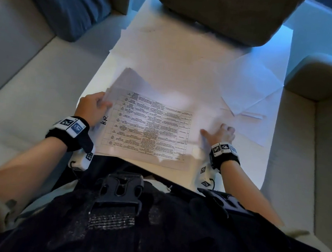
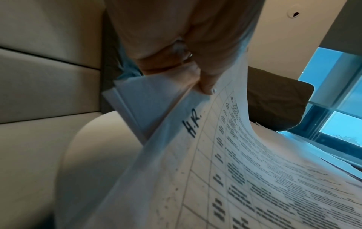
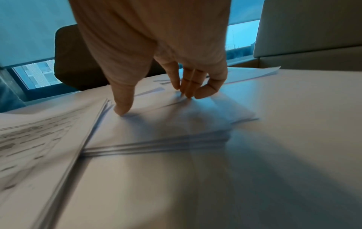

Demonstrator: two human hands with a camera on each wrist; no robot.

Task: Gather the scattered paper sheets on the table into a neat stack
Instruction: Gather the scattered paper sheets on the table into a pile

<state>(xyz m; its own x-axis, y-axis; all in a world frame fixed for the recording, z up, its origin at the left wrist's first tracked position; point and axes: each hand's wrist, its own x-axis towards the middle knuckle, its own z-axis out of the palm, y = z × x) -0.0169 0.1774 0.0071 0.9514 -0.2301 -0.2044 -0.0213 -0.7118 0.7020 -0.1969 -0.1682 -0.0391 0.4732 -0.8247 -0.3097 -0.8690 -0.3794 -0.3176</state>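
A sheaf of paper sheets [image 1: 148, 128] topped by a printed table marked "H.R." lies at the white table's near edge. My left hand [image 1: 93, 107] grips its left edge, thumb [image 2: 207, 86] on top, and lifts that side so the top sheet [image 2: 254, 170] curves up. My right hand [image 1: 220, 133] rests with spread fingertips [image 3: 188, 91] and thumb on blank sheets [image 3: 176, 124] just right of the sheaf. More blank sheets [image 1: 250, 83] lie loose at the far right of the table.
The table [image 1: 169, 49] is boxed in by beige sofa seats [image 1: 17, 80] on both sides. A dark cushion [image 1: 221, 10] sits at its far end, a blue one [image 1: 71, 1] at the far left. A window [image 2: 340, 124] lies beyond.
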